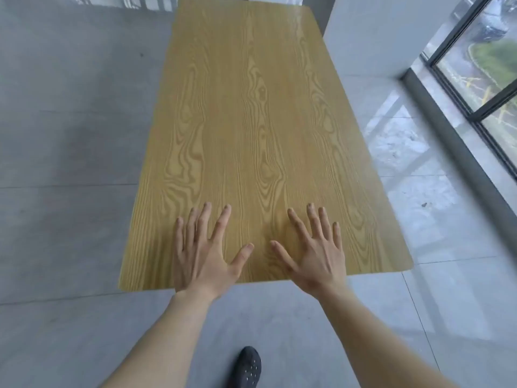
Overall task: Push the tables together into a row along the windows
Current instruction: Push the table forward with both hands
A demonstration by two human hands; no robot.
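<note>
- two hands, left hand (pixel 200 254) and right hand (pixel 317 254), lie spread flat on the wood-grain table (pixel 251 121), gripping nothing
- windows (pixel 481 65) run alongside; no joined row visible yet

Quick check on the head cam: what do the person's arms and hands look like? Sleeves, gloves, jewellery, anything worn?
Both arms are bare as far as the frame shows: no sleeves in view. The left hand and right hand are ungloved, with no rings, watch or wristbands visible. Nails look short and unpainted. The only clothing in view is a dark shoe with small pale dots.
</note>
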